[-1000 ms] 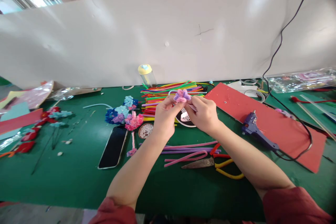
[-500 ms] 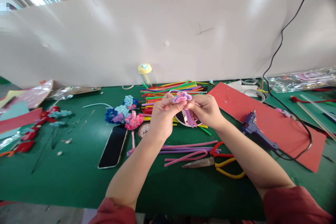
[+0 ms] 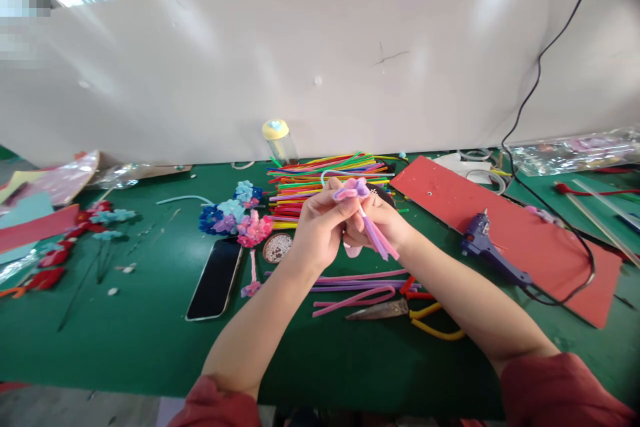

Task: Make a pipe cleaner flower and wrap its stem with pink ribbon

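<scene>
Between my hands is a pink and purple pipe-cleaner flower [image 3: 353, 189], its loose stems hanging down to the right. My left hand [image 3: 323, 223] pinches it from the left, thumb on top just below the petals. My right hand [image 3: 383, 220] is closed around the stems under the flower head; some of its fingers are hidden. Behind the hands lies a pile of colourful pipe cleaners [image 3: 290, 190]. Nearer to me are pink and purple pipe cleaners [image 3: 357, 293] and scissors [image 3: 385, 310] with red and yellow handles.
A phone [image 3: 215, 280] and finished pipe-cleaner flowers [image 3: 235, 217] lie left of my hands. A purple glue gun [image 3: 493, 250] rests on a red board [image 3: 545, 247] at the right, its black cord [image 3: 537, 67] running upward. A yellow-lidded bottle [image 3: 279, 140] stands by the white partition [image 3: 200, 80].
Both hands have drawn closer together and turned a little. The right fingers have curled under the flower, and its stems now swing further out to the right.
</scene>
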Tool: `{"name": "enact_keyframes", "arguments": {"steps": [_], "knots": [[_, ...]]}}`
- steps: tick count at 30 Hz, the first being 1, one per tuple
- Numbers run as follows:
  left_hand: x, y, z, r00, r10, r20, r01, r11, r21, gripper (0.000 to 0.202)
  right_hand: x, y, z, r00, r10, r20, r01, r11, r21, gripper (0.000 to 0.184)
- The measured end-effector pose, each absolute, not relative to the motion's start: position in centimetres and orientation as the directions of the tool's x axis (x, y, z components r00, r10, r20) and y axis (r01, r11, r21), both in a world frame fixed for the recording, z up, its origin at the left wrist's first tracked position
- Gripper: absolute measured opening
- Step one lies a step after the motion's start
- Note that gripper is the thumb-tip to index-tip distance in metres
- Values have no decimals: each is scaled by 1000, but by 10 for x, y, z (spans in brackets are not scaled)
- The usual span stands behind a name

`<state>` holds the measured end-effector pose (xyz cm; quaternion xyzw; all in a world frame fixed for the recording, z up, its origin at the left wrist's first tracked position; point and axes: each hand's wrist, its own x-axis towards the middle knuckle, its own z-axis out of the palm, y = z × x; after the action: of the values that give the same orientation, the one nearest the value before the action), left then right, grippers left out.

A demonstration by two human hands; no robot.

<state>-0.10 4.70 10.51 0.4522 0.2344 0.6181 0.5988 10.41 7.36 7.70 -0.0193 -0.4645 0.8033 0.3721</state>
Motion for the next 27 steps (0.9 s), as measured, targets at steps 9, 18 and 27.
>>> {"name": "enact_keyframes", "arguments": {"steps": [9,18,27], "knots": [[-3,46,107,213,964,160,-524,-26,851,20,101,66,80,-745,600,292,-562,-329,-759,37],[0,57,102,68,990,126,-521,-72,850,9,112,79,86,-462,805,373,-439,158,-884,32],[0,62,91,-83,974,209,-315,-224,922,13,117,77,96,-185,664,725,497,700,-514,30]]}}
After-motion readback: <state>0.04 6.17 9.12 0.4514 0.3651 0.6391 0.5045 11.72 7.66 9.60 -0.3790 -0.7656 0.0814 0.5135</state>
